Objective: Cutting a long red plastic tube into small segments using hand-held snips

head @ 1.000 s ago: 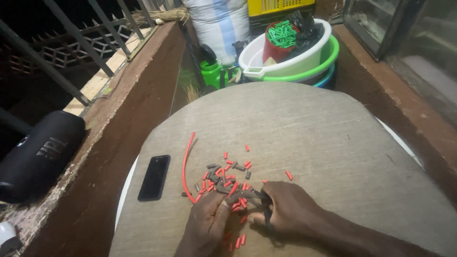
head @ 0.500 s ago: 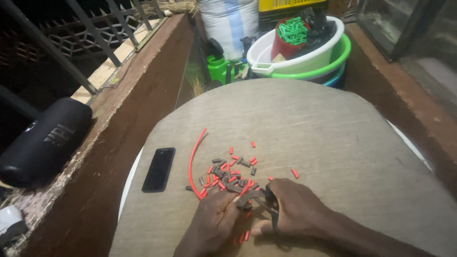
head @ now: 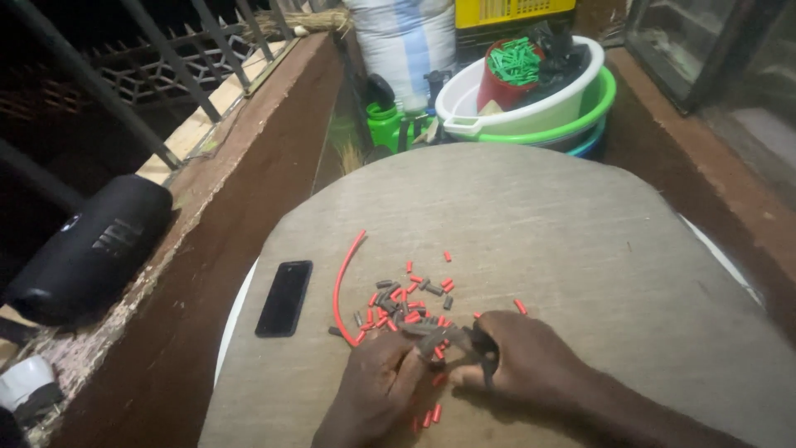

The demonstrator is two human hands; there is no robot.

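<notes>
On a round table covered with a grey-brown cloth (head: 580,224) lies a heap of short red and dark grey tube pieces (head: 406,303). A long curved red tube (head: 342,286) lies at the heap's left side. My left hand (head: 377,390) pinches a dark grey piece at the near edge of the heap. My right hand (head: 531,365) is closed around black scissors (head: 485,353), whose blades point at that piece. More red bits lie between and under my hands.
A black phone (head: 284,297) lies left of the heap. A black cylindrical speaker (head: 87,253) rests on the brown ledge at left. Behind the table stand stacked white and green basins (head: 539,112) with a red cup of green pieces, a green bottle (head: 385,124) and a white sack.
The view has shifted slightly, so the table sits lower and more to the right. My hands stay close together at the near edge of the heap.
</notes>
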